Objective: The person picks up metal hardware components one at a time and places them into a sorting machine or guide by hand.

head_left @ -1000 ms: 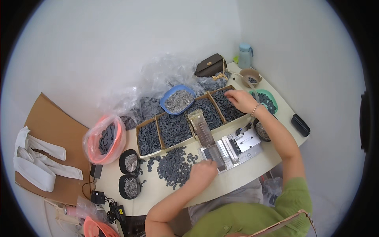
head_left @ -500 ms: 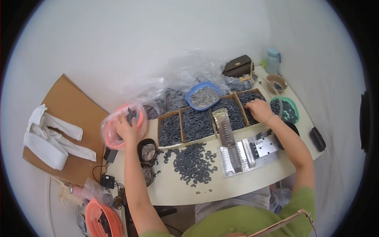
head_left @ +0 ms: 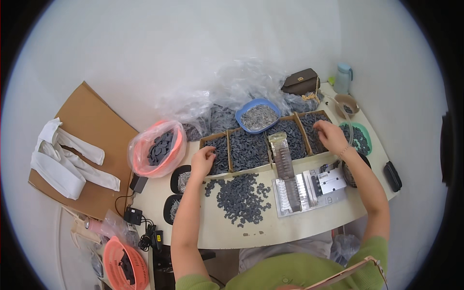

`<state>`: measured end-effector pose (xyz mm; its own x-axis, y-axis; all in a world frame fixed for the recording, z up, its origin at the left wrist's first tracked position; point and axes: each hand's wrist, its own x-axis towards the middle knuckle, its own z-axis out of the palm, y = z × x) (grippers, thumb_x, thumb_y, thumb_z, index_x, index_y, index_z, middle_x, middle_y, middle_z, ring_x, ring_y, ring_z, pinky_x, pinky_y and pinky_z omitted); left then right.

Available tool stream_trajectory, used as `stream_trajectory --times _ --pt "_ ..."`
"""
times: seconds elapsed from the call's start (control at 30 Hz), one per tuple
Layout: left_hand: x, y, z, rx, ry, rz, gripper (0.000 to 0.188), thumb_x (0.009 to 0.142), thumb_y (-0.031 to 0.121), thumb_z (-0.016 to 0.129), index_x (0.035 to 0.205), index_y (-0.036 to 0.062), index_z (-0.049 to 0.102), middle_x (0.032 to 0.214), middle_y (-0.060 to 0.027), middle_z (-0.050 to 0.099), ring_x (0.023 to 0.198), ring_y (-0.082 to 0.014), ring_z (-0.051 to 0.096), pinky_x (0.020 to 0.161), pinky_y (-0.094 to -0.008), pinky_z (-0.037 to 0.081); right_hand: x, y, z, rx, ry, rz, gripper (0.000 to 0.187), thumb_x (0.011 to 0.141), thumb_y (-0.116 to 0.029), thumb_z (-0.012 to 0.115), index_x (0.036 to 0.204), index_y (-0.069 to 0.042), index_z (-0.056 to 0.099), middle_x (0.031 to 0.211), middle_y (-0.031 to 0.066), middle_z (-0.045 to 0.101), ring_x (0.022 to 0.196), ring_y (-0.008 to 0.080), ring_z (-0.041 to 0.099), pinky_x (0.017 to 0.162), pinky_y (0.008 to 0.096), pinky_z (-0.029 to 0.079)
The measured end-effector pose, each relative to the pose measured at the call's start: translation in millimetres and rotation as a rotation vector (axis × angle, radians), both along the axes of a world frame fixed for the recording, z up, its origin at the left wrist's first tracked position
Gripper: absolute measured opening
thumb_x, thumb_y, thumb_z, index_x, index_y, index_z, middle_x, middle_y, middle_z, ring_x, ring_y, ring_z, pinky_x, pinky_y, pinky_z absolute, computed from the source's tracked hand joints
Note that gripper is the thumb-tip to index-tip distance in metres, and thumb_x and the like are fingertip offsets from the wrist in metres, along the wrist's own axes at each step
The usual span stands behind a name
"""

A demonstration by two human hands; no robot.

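My left hand (head_left: 203,163) is at the left end of a divided cardboard tray (head_left: 231,151), fingers curled over its leftmost compartment, which holds small dark grey parts (head_left: 220,151). Whatever is between those fingers is too small to make out. Over the rightmost compartment, my right hand (head_left: 330,137) has its fingertips pinched down among similar parts, and its grip is hidden too. Between the hands, a metal fixture (head_left: 309,191) lies on the table with a clear ridged strip (head_left: 282,157) across its left side. A pile of dark parts (head_left: 241,198) is spread in front of the tray.
Left of the tray stands a bag-lined coral basket (head_left: 137,157) of dark pieces. Two black bowls (head_left: 169,209) of metal bits sit beside my left forearm. A blue bowl (head_left: 241,126) of pins rests on the tray's back edge, with a green bowl (head_left: 369,140) at right.
My left hand has left the coral basket and moved right to the tray's leftmost compartment. My right hand remains at the rightmost compartment. The whole view has shifted slightly.
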<state>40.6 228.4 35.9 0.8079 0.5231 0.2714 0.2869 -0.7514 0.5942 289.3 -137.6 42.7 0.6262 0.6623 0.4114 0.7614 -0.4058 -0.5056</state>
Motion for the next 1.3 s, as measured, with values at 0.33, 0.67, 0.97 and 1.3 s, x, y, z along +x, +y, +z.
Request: stream_trajectory --times 0.33,0.67,0.97,1.3 --pt "-21.8 -160.0 2.3 -0.048 -0.155 -0.521 0.023 0.081 -0.002 0.064 0.104 0.0021 0.063 0.083 -0.0083 0.063 0.074 -0.0185 0.063 0.064 -0.0277 0.051 -95.1 6.2 3.7 0.067 0.522 0.498 0.026 0.079 -0.004 0.069 0.105 -0.006 0.064 0.094 0.0039 0.062 0.08 0.0102 0.058 0.07 0.024 0.051" --pt "-51.3 -231.5 -28.5 0.652 -0.106 -0.73 0.032 0.068 0.006 0.058 0.098 -0.0069 0.06 0.102 -0.0159 0.06 0.089 -0.0239 0.06 0.071 -0.0303 0.053 -131.4 -0.4 -14.1 -0.022 0.086 0.569 0.023 0.082 -0.007 0.064 0.105 -0.008 0.066 0.09 0.0097 0.065 0.081 0.028 0.061 0.073 0.0344 0.052" --pt "-61.1 -224.4 -22.8 0.497 -0.149 -0.763 0.028 0.071 0.003 0.064 0.099 -0.0021 0.063 0.105 -0.0152 0.064 0.096 -0.0286 0.063 0.078 -0.0318 0.055 -145.3 -3.5 -29.5 -0.087 -0.046 0.581 0.017 0.077 -0.018 0.068 0.087 -0.007 0.061 0.081 0.0068 0.059 0.079 0.0254 0.059 0.068 0.0358 0.05" --pt "8.4 -109.6 4.1 0.283 -0.18 -0.343 0.01 0.079 0.003 0.064 0.088 0.0018 0.067 0.088 -0.0121 0.06 0.086 -0.0316 0.058 0.075 -0.0394 0.048 -176.2 -22.0 -28.2 -0.156 -0.495 0.57 0.04 0.077 -0.029 0.065 0.102 0.001 0.061 0.096 0.0077 0.056 0.088 0.0205 0.054 0.074 0.0316 0.046"
